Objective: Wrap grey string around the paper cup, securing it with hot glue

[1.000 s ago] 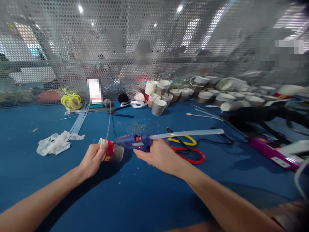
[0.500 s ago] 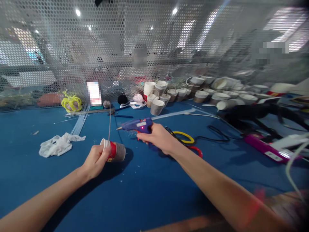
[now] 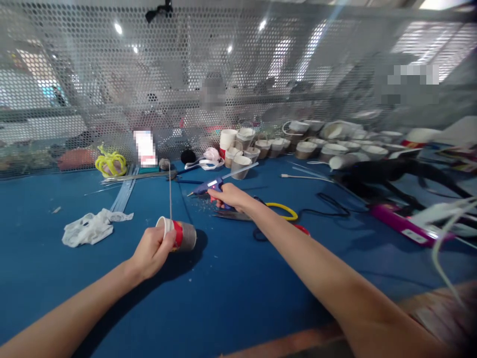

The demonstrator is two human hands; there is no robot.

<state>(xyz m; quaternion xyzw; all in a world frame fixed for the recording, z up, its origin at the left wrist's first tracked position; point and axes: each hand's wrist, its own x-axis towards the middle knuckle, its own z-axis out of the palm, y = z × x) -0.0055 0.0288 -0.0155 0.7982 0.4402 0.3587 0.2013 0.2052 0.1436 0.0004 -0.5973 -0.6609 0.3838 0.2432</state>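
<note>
My left hand (image 3: 155, 251) is closed around the rim end of a paper cup (image 3: 185, 235), which lies tilted on its side above the table. Grey cord covers the cup's base end, and a red printed band shows beside it. A strand of grey cord (image 3: 170, 194) runs from the cup up toward a small grey ball (image 3: 164, 164) at the back. My right hand (image 3: 230, 197) grips a blue glue gun (image 3: 208, 186), its nozzle pointing left and a clear glue stick (image 3: 248, 169) jutting from its rear. Scissors (image 3: 233, 215) with yellow and red handles lie under my right forearm.
Several cord-wrapped cups (image 3: 305, 149) line the back right. A purple power strip (image 3: 402, 226) and cables lie at right. White lace (image 3: 87, 227), clear glue sticks (image 3: 124, 191) and yellow yarn (image 3: 111, 161) are on the left. A perforated metal screen (image 3: 179, 64) stands behind the table (image 3: 208, 308).
My right hand has moved the glue gun forward and away from the cup, uncovering the scissor blades. My left hand keeps hold of the cup, nearly unmoved. The view has shifted slightly.
</note>
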